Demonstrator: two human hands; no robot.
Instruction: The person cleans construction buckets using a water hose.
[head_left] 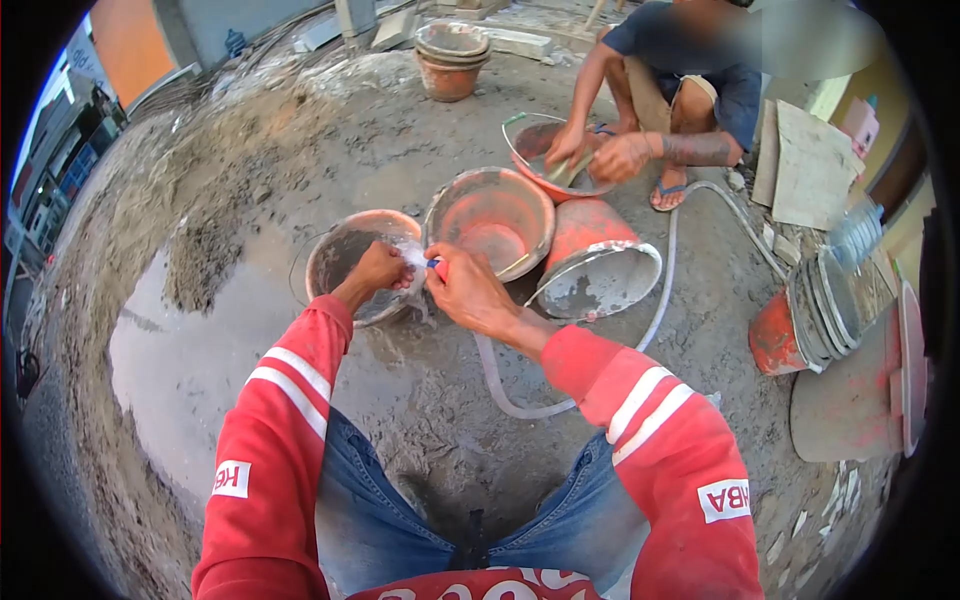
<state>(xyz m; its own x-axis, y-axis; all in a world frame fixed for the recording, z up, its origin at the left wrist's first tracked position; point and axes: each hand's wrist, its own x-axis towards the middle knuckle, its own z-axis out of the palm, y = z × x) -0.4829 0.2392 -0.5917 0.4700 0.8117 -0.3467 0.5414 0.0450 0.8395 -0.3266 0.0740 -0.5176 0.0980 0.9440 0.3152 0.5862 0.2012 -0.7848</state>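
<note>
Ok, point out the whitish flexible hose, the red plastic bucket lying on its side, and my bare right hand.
Whitish flexible hose (491, 372): head view, lower-left bend.
Red plastic bucket (594, 226): head view, outer wall.
Right hand (474, 294): head view, its back.

**One Wide View, Down from the Head**

A single camera sits on the wearer's head, facing forward and steeply down. The red sleeves (265, 440) reach in from 7 and 5 o'clock, while the jeans (365, 510) spread around 6 o'clock, seen from just above. The left hand (385, 270) and right hand (470, 290) lie close to the dial's centre, at near range. Beyond them the view runs over muddy ground (300, 175) to a crouching person (738, 105) between 1 and 2 o'clock, then farther off to a bucket stack (450, 75) at 12 and an orange panel (145, 40) at 10. The very wide lens bends the edges, and black rounds off the corners.
</note>
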